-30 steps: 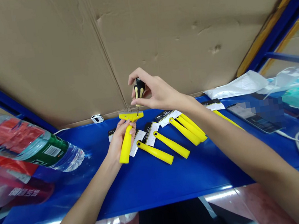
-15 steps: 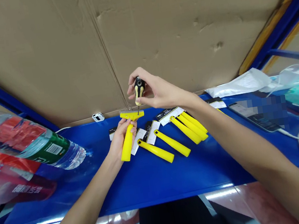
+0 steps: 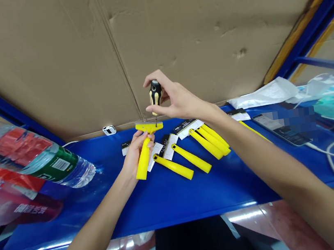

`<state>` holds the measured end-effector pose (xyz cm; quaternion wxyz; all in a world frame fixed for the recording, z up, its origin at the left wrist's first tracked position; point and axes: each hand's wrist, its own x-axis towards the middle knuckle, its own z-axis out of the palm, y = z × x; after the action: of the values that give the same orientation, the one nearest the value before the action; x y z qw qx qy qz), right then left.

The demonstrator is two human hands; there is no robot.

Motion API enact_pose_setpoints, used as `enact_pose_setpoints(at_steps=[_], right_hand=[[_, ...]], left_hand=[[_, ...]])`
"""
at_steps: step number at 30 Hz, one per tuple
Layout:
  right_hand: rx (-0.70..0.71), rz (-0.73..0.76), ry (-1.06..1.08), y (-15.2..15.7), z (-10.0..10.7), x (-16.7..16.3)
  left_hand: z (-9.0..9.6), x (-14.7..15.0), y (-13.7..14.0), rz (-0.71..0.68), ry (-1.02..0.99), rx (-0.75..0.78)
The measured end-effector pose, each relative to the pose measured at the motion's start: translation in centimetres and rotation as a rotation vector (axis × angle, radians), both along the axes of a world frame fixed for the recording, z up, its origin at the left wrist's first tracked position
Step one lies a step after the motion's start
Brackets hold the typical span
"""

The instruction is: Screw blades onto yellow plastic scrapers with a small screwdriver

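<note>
A yellow scraper (image 3: 144, 157) with a T-shaped head is gripped in my left hand (image 3: 135, 149), its head pointing away from me and its handle toward me. Above it, my right hand (image 3: 173, 98) has its fingers closed around a short black and cream screwdriver (image 3: 155, 93). The screwdriver stands nearly upright, its shaft tip at the right end of the scraper's head, by a screw spot. Whether the tip sits in a screw is too small to tell. Several more yellow handles (image 3: 192, 158) lie beside my hands, near black and white cards (image 3: 167, 146).
On the left of the blue table (image 3: 166, 208) a large water bottle (image 3: 57, 161) stands beside a red cup (image 3: 32, 208). A small white device (image 3: 109, 130) rests by the cardboard wall (image 3: 54, 74). To the right are a phone (image 3: 279, 128), a white cable (image 3: 330, 160) and plastic packs (image 3: 265, 92).
The scraper and screwdriver have shifted slightly right in view. My right hand's fingers have turned a little on the screwdriver, which now looks more upright. The camera view has moved slightly.
</note>
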<state>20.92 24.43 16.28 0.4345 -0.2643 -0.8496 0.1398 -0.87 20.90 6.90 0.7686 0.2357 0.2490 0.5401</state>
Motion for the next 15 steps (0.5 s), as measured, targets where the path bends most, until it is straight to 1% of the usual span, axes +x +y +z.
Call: enact_pose_setpoints(at_steps=[3,5,8,11,13,15], right_hand=[[-0.006,0.067,0.013,-0.2,-0.1,-0.3],[-0.026,0.055,0.026,-0.4,-0.1,-0.6],[-0.019,0.016,0.041,-0.6,-0.1,-0.7],[-0.011,0.097,0.047,-0.6,0.0,-0.6],[-0.04,0.15,0.049,-0.5,0.1,-0.4],[-0.068,0.148,0.046,-0.4,0.0,-0.2]], left_hand=[[0.0,0.1,-0.2,0.004,0.004,0.013],[0.0,0.2,-0.4,0.009,0.015,0.025],[-0.2,0.5,-0.7,-0.028,0.032,0.049],[-1.0,0.4,-0.7,-0.059,0.054,0.06],[-1.4,0.3,-0.5,-0.075,0.073,0.053],[-1.7,0.1,-0.3,-0.083,0.077,0.043]])
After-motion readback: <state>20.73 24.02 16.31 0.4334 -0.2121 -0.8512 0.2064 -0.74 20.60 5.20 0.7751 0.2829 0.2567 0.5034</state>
